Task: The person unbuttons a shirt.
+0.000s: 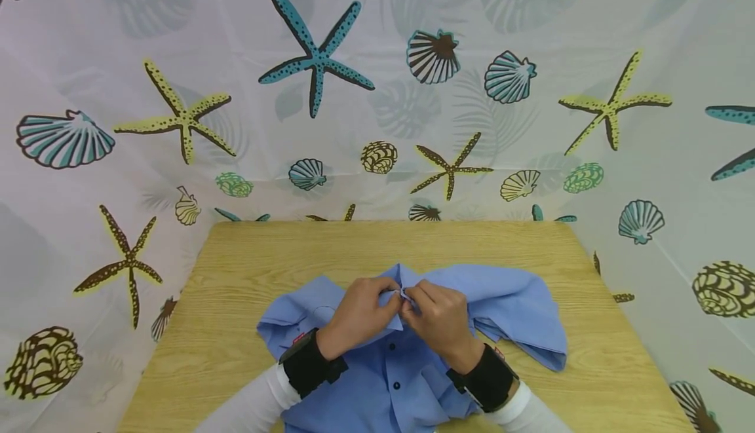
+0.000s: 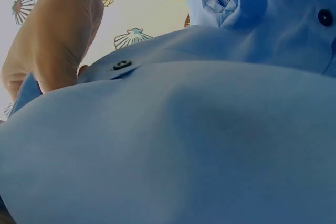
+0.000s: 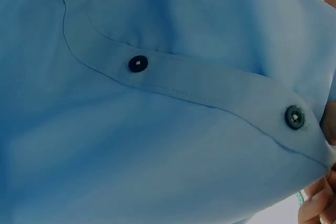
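Observation:
A light blue button-up shirt (image 1: 360,380) lies on the wooden table, its front facing up and its sleeves spread to both sides. My left hand (image 1: 361,312) pinches the cloth near the collar between thumb and fingers. Close against it, the right hand (image 1: 439,315) pinches the same spot from the other side, fingertips meeting at the raised edge. Whatever sits between the fingertips is hidden. Below the hands, dark buttons (image 1: 396,385) run down the placket. The right wrist view shows a dark button (image 3: 295,117) near fingertips at the right edge; in the left wrist view, blue cloth fills most of the picture.
The wooden table (image 1: 248,249) extends around the shirt. Behind it and along both sides hangs a pale curtain (image 1: 354,131) printed with starfish and shells. Black bands (image 1: 309,362) wrap both wrists, over white sleeves (image 1: 253,400).

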Demonstrator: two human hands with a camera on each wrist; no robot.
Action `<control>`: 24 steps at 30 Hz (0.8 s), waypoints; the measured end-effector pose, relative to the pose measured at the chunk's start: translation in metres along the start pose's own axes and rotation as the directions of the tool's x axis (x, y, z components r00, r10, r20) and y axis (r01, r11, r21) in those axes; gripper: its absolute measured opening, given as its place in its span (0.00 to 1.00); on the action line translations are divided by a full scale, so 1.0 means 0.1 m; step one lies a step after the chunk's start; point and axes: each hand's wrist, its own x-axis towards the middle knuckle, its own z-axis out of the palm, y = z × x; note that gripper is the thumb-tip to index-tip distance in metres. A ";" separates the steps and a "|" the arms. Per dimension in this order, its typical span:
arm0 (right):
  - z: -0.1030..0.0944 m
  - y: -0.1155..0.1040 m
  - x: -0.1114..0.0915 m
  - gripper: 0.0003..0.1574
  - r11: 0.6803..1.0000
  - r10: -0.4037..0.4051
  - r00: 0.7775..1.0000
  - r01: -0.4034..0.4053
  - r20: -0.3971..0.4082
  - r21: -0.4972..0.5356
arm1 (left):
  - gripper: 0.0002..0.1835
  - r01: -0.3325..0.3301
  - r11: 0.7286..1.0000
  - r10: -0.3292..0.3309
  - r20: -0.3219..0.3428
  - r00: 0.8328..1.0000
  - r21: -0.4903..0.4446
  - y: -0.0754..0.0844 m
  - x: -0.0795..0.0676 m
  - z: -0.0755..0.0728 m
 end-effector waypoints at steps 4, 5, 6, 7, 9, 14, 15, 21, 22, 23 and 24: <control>-0.10 0.07 0.02 0.05 0.993 -0.083 0.981 0.067 0.175 0.095 | 0.08 -0.087 0.993 0.085 0.037 0.996 0.077 -0.06 -0.03 -0.01; -0.12 0.09 0.03 0.05 0.991 -0.100 0.970 0.076 0.222 0.113 | 0.07 -0.113 0.988 0.109 0.045 0.993 0.100 -0.08 -0.03 -0.02; -0.14 0.10 0.04 0.06 0.989 -0.111 0.959 0.081 0.260 0.123 | 0.08 -0.138 0.983 0.133 0.051 0.990 0.120 -0.10 -0.03 -0.02; -0.16 0.11 0.05 0.05 0.989 -0.117 0.951 0.085 0.286 0.122 | 0.08 -0.161 0.977 0.155 0.057 0.986 0.139 -0.11 -0.03 -0.03; -0.17 0.10 0.05 0.05 0.990 -0.123 0.944 0.095 0.305 0.104 | 0.08 -0.191 0.966 0.183 0.063 0.981 0.171 -0.13 -0.01 -0.03; -0.17 0.07 0.02 0.05 0.999 -0.017 0.964 0.006 0.265 0.041 | 0.09 -0.216 0.961 0.204 0.086 0.975 0.173 -0.12 0.00 -0.01; -0.17 0.07 0.01 0.05 0.999 0.018 0.967 -0.031 0.252 0.044 | 0.09 -0.215 0.963 0.203 0.090 0.975 0.162 -0.12 -0.01 -0.01; -0.19 0.09 0.02 0.08 0.974 0.167 0.968 -0.192 0.186 0.121 | 0.08 -0.154 0.988 0.154 0.003 0.988 0.026 -0.09 0.00 -0.09; -0.20 0.10 0.02 0.08 0.971 0.182 0.967 -0.206 0.177 0.125 | 0.09 -0.136 0.991 0.136 -0.016 0.991 0.000 -0.10 0.00 -0.12; -0.20 0.11 0.03 0.09 0.967 0.197 0.966 -0.219 0.165 0.127 | 0.09 -0.119 0.993 0.119 -0.028 0.993 -0.026 -0.10 0.01 -0.16; -0.20 0.13 0.02 0.09 0.963 0.216 0.964 -0.237 0.152 0.132 | 0.10 -0.103 0.994 0.101 -0.034 0.994 -0.047 -0.12 0.01 -0.19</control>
